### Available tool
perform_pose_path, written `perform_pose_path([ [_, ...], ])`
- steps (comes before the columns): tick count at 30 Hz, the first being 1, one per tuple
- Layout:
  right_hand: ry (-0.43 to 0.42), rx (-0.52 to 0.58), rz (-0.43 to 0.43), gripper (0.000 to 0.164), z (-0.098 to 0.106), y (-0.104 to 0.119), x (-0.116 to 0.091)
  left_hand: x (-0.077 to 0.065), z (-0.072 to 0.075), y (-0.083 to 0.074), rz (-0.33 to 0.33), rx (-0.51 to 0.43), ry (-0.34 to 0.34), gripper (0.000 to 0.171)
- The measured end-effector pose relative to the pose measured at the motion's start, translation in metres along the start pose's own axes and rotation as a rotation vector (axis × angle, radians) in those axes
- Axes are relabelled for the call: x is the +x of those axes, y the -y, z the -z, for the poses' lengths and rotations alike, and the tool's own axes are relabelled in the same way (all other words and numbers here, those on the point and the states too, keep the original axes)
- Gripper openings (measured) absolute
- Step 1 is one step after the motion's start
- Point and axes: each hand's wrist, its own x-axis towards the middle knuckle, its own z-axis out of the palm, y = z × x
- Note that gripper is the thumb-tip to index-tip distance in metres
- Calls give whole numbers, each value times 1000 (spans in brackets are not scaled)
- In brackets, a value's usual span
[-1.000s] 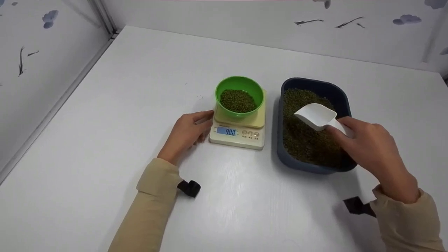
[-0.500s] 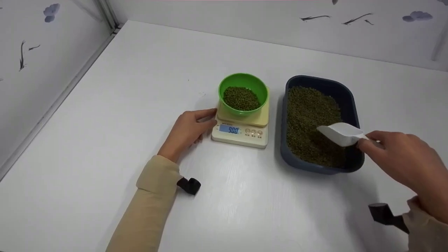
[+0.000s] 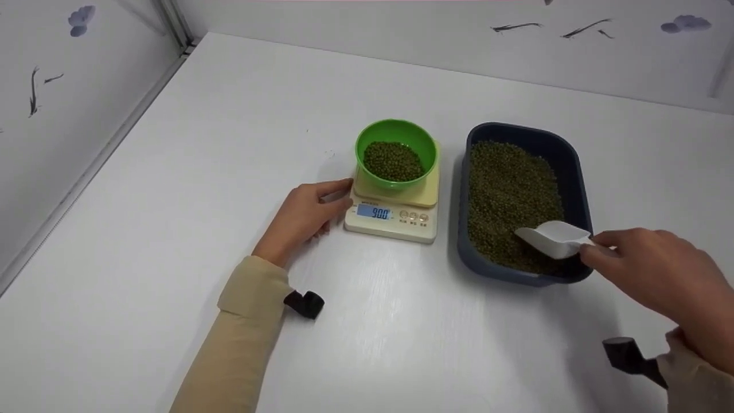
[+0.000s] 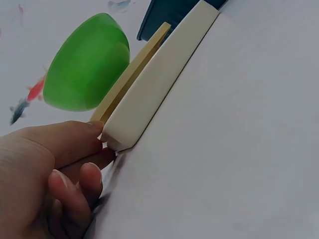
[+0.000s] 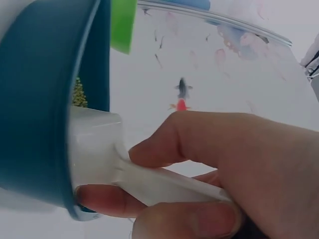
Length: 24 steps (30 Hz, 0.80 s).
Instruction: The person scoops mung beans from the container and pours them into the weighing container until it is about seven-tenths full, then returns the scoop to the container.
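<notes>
My right hand [image 3: 659,267] grips a white scoop [image 3: 556,236] by its handle, thumb and fingers around it in the right wrist view. The scoop tilts down over the mung beans [image 3: 507,189] in the dark blue tub [image 3: 465,244], its front edge right at their surface. My left hand [image 3: 304,213] touches the left side of a kitchen scale [image 3: 391,230] with its fingertips, other fingers loosely bent below in the left wrist view. A green bowl [image 3: 424,140] partly filled with mung beans sits on the scale's pale yellow platform [image 3: 422,196]. The display reads 90.0.
All stands on a white table [image 3: 367,332]. The tub is just right of the scale, with a narrow gap between them. White panels [image 3: 401,26] with painted decoration border the table at the back and left. A few specks [image 3: 329,154] lie left of the bowl.
My right hand has moved right and toward me, bringing the scoop from over the tub's middle down to its near right part. My left hand stays at the scale; the reading holds at 90.0.
</notes>
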Motion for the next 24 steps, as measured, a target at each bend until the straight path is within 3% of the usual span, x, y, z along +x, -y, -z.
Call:
perform_pose_path([
  [6, -52, 49, 83, 52, -6, 10, 12, -3, 4, 1, -3, -5, 16, 41],
  [16, -251, 37, 194, 39, -15, 18, 14, -2, 3, -3, 14, -53, 63, 46],
  [24, -351, 65, 262, 37, -26, 26, 17, -4, 1, 1, 32, -75, 41, 46],
])
